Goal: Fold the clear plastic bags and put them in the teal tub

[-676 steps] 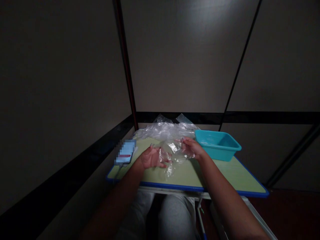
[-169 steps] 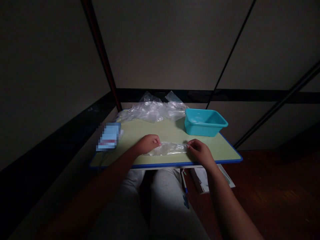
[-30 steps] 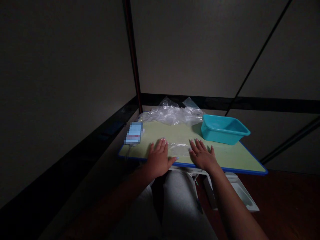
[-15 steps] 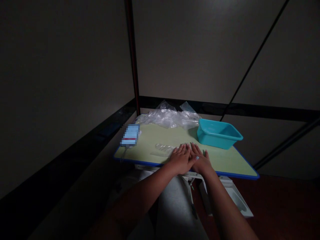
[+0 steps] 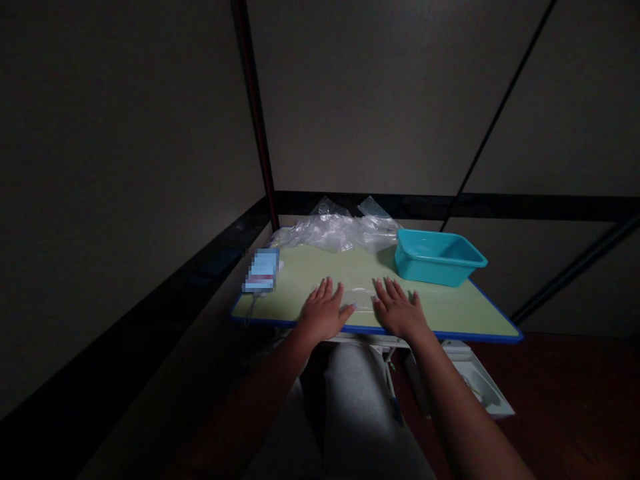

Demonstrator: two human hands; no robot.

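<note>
A clear plastic bag (image 5: 359,300) lies flat near the front edge of the pale yellow table (image 5: 300,261). My left hand (image 5: 324,313) rests palm down over its left end, fingers spread. On its right end lies my right hand (image 5: 397,309), also palm down with fingers apart. Neither hand grasps anything. Parts of the bag are hidden under the hands, and its outline is faint against the tabletop.
A turquoise plastic basin (image 5: 435,267) stands at the table's right. Crumpled clear plastic bags (image 5: 335,230) lie along the back by the wall. On the left is a blurred phone-like device (image 5: 261,270) with a cable. Below right sits a white tray (image 5: 480,380).
My hands were together over the right part of the bag. The left has slid left, leaving a gap between them, and the bag looks flatter. The view has shifted slightly.
</note>
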